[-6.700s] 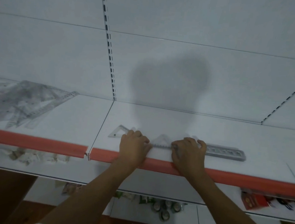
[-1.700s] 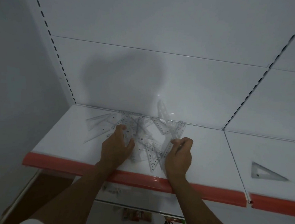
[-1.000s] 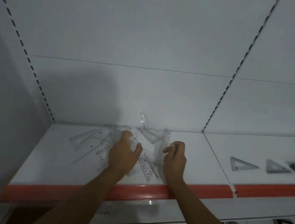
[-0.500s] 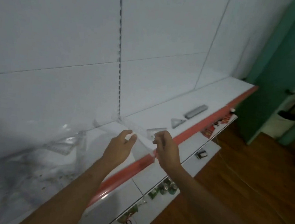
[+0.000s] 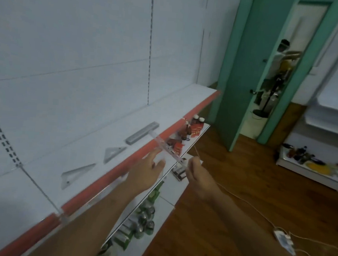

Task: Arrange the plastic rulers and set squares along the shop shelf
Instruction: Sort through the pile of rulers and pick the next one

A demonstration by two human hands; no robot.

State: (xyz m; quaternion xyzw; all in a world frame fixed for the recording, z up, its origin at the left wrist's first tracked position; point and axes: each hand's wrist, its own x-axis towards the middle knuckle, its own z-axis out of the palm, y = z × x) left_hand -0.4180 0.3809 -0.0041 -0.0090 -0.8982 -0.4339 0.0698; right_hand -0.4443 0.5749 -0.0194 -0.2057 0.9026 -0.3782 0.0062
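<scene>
- While both forearms reached forward from the bottom of the view, the left hand (image 5: pixel 147 172) hovered over the shelf's red front edge (image 5: pixel 107 180), fingers spread and loosely extended toward a clear plastic ruler (image 5: pixel 167 149); whether the fingertips touched it could not be told.
- The right hand (image 5: pixel 196 173) had its fingers curled and pinched the ruler's near end.
- The ruler was held in the air just outside the red edge, above the lower shelf, its long axis running from the right hand up and to the left, its far end pointing toward the shelf top.
- On the white shelf (image 5: pixel 38 186), a clear set square (image 5: pixel 75 174) lay flat nearest, its long side roughly following the shelf's length.
- Just beyond it lay a second set square (image 5: pixel 112 152), apart from the first.
- Farther along lay a grey ruler (image 5: pixel 142 132), its long axis in line with the shelf.
- Below, the lower shelf carried cans (image 5: pixel 144 221) and red boxes with brown bottles (image 5: pixel 192 127).
- Farthest off stood a green door (image 5: pixel 243 73) over a wooden floor (image 5: pixel 227 223).
</scene>
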